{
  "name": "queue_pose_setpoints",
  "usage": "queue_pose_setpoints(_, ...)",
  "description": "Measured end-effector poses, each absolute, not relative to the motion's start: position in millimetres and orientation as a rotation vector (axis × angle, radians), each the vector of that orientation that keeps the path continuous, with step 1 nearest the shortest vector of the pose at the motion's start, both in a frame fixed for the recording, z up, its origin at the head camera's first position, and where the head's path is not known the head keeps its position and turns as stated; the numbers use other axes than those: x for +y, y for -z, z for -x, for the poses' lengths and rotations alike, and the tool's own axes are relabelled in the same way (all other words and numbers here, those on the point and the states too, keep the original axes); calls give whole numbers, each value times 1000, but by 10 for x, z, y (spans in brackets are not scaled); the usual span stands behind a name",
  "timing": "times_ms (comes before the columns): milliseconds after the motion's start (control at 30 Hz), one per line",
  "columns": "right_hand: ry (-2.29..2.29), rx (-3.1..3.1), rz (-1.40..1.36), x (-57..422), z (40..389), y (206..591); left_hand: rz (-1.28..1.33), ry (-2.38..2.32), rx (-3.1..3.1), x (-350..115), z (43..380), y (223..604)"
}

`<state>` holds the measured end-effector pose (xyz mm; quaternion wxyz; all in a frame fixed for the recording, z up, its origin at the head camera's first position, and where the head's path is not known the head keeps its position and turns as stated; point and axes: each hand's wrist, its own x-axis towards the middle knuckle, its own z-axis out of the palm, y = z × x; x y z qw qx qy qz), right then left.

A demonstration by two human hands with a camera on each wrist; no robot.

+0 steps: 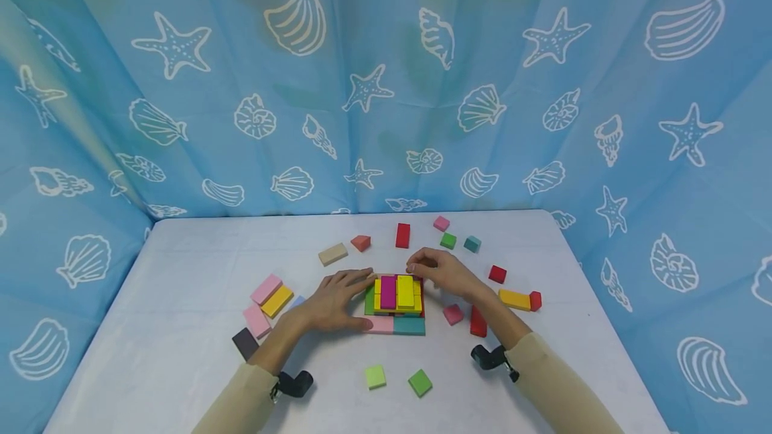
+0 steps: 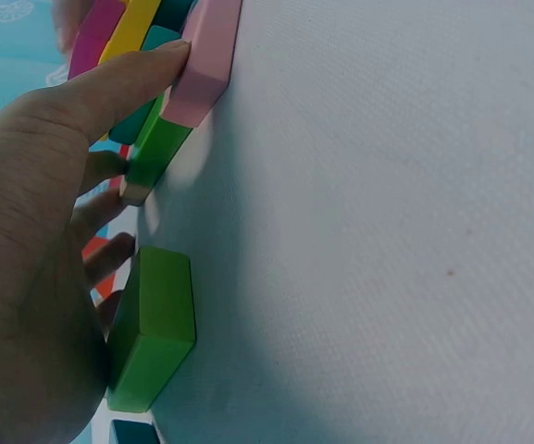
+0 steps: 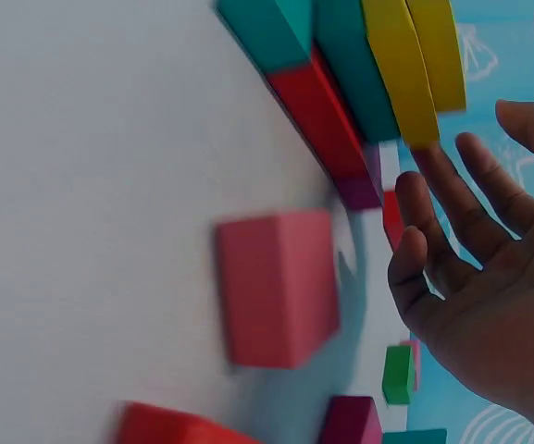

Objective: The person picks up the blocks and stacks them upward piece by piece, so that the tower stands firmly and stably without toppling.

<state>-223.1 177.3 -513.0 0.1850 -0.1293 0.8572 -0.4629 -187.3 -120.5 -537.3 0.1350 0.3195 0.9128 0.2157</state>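
A layered stack of wooden blocks stands mid-table in the head view, with a magenta block [image 1: 389, 292] and a yellow block [image 1: 405, 292] on top. Its front bottom edge shows a pink block [image 1: 380, 325] beside a teal block [image 1: 409, 325]. My left hand [image 1: 338, 300] lies along the stack's left side, fingers stretched out; its thumb touches the pink block [image 2: 209, 65] in the left wrist view. At the far right corner is my right hand [image 1: 446, 272], fingers loosely bent, fingertips close to the yellow blocks [image 3: 403, 69]. I see nothing held in it; whether it touches them I cannot tell.
Loose blocks lie around: two lime-green ones [image 1: 375, 377] in front, pink ones [image 1: 267, 288] and a black one [image 1: 245, 343] at left, a red one [image 1: 478, 321] under the right forearm, a tan one [image 1: 333, 254] behind. A blue curtain [image 1: 386, 86] hangs behind the table.
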Motion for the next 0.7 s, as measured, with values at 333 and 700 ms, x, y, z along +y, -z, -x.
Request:
queue_pose_setpoints(333, 1190, 2603, 366, 1719, 2768, 5189, -929, -660, 2623, -1211, 1881, 5399)
queue_pose_setpoints(700, 598, 2797, 480, 1527, 2996, 5228, -941, -653, 2640, -1216, 1888, 5395)
